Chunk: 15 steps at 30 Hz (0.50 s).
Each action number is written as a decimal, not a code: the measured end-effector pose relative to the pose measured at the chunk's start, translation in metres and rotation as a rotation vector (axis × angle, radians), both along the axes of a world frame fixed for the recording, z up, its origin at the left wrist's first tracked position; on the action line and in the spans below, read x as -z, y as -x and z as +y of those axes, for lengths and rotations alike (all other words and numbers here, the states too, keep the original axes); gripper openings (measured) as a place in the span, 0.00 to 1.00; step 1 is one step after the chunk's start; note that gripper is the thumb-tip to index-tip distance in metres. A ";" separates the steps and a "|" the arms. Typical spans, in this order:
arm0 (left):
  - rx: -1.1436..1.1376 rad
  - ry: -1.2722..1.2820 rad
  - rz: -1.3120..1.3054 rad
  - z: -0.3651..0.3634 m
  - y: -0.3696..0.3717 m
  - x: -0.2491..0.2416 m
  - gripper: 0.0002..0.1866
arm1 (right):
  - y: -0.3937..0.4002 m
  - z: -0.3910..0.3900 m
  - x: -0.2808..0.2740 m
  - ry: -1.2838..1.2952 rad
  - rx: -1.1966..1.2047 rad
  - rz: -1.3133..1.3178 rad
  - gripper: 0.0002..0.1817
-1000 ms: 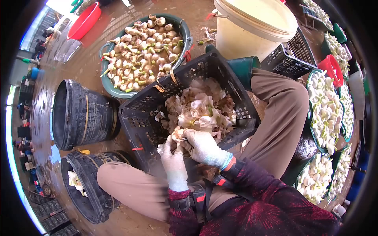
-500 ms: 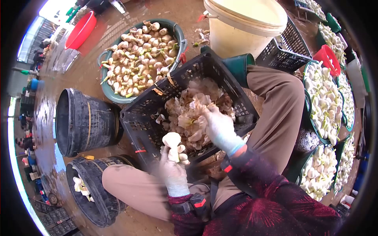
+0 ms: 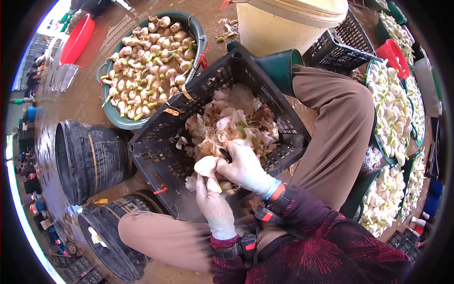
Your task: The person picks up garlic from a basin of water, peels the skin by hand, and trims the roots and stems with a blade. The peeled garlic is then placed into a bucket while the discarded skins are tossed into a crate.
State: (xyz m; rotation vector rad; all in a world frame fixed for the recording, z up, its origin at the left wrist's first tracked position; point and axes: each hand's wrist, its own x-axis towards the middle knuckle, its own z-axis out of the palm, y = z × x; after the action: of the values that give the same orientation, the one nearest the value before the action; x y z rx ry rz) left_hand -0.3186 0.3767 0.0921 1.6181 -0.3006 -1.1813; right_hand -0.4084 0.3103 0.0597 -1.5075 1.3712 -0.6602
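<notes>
My left hand (image 3: 216, 208), in a whitish glove, grips a peeled garlic bulb (image 3: 206, 166) by its stem end over the near rim of the black crate (image 3: 163, 182). My right hand (image 3: 245, 168), gloved too, is closed beside it, its thumb right at the bulb's side. A small dark blade-like tool (image 3: 225, 154) shows between the right fingers; its handle is hidden in the palm. Below and beyond the hands, papery garlic skins (image 3: 236, 111) fill much of the crate.
A green tub (image 3: 106, 111) of unpeeled garlic stands beyond the crate. Two black buckets (image 3: 101, 158) are at left, the nearer holding pale pieces. A cream bucket (image 3: 279, 33) stands at the back. Tubs of peeled garlic (image 3: 388, 109) line the right, beside my knee.
My right hand has come down from the skins to the bulb in my left hand. The extra pale bulbs or cloves seen in the left hand no longer show there. The view has shifted slightly.
</notes>
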 end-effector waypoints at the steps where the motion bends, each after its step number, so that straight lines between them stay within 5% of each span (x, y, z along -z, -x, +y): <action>1: -0.025 0.004 0.034 0.001 -0.003 0.004 0.17 | 0.003 0.000 -0.001 0.000 -0.002 0.000 0.14; 3: -0.037 0.007 -0.008 0.012 -0.018 0.023 0.16 | 0.006 0.000 -0.012 -0.204 -0.042 -0.217 0.14; 7: -0.147 0.087 0.271 0.027 -0.035 0.030 0.14 | 0.013 -0.026 0.009 -0.455 0.368 -0.773 0.12; 9: -0.153 0.201 0.498 0.031 -0.037 0.029 0.13 | 0.022 -0.026 0.026 -0.328 0.395 -0.708 0.10; 10: -0.150 0.241 0.516 0.032 -0.038 0.033 0.12 | 0.027 -0.021 0.036 -0.213 0.349 -0.428 0.08; 13: -0.143 0.389 0.684 0.035 -0.040 0.033 0.12 | 0.030 -0.014 0.038 -0.187 0.502 -0.398 0.07; 15: -0.151 0.423 0.721 0.039 -0.043 0.031 0.11 | 0.036 -0.016 0.019 -0.243 0.519 -0.606 0.07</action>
State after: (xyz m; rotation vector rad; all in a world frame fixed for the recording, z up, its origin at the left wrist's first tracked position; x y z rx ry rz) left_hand -0.2761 0.4154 0.0610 0.7682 0.0411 -1.3869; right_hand -0.4444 0.2946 0.0412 -0.6632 1.2949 -1.1173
